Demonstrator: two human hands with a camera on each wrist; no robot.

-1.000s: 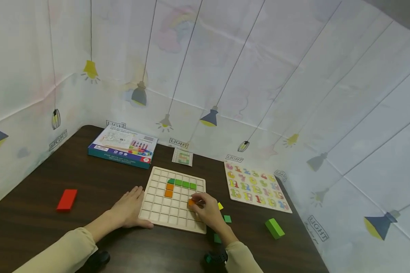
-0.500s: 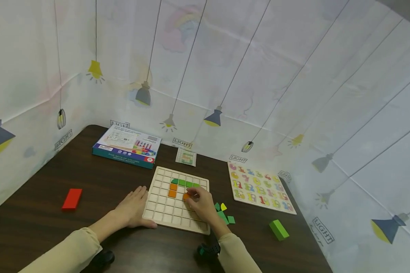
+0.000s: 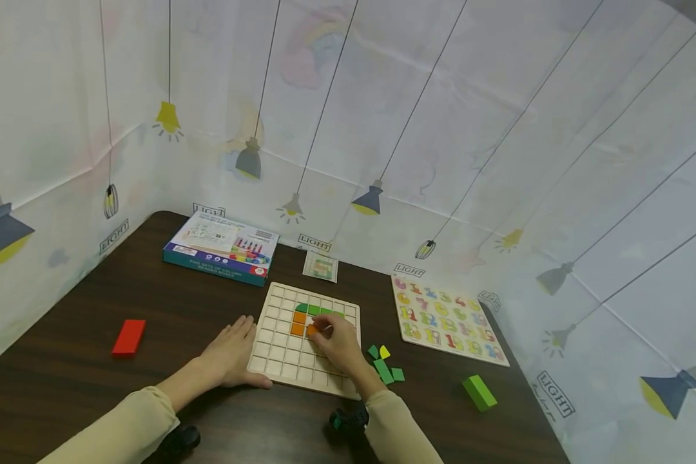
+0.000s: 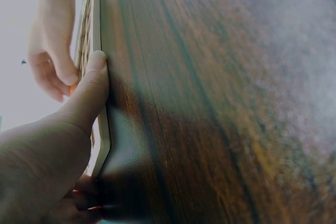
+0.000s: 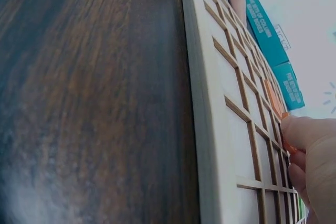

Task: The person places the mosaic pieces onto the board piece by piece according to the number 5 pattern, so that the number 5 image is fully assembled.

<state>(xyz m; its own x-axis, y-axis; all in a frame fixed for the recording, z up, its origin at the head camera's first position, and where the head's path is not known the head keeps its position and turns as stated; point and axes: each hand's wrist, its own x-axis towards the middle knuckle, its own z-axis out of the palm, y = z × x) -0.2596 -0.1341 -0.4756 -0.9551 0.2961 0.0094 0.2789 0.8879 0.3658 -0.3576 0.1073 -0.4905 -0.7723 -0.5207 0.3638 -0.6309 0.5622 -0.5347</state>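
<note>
A wooden grid board (image 3: pixel 301 341) was observed lying flat on the dark counter (image 3: pixel 81 380); the left hand (image 3: pixel 232 351) was laid flat against the board's left edge, fingers straight and relaxed, the thumb pressed to the rim as seen in the left wrist view; nothing was gripped by it. The right hand (image 3: pixel 338 341) was held over the middle of the board, its fingertips pinched on a small orange tile (image 3: pixel 311 330); the tile was positioned just right of an orange square (image 3: pixel 298 328) already seated in a cell; whether the pinched tile was fully seated could not be told. A row of green tiles (image 3: pixel 316 310) was recorded in the cells just above the orange ones. In the right wrist view the fingers (image 5: pixel 307 132) were seen curled at the grid's dividers with a sliver of orange beneath them.

Loose green and yellow pieces (image 3: pixel 385 364) were noted on the counter just right of the board; a green block (image 3: pixel 479 392) lay farther right, well apart; a red block (image 3: pixel 129 337) lay to the far left. A number puzzle (image 3: pixel 448 319) was noted to the right of the board; a blue box (image 3: pixel 222 247) and a small pattern card (image 3: pixel 320 266) lay behind the board, near the wall sheet.
</note>
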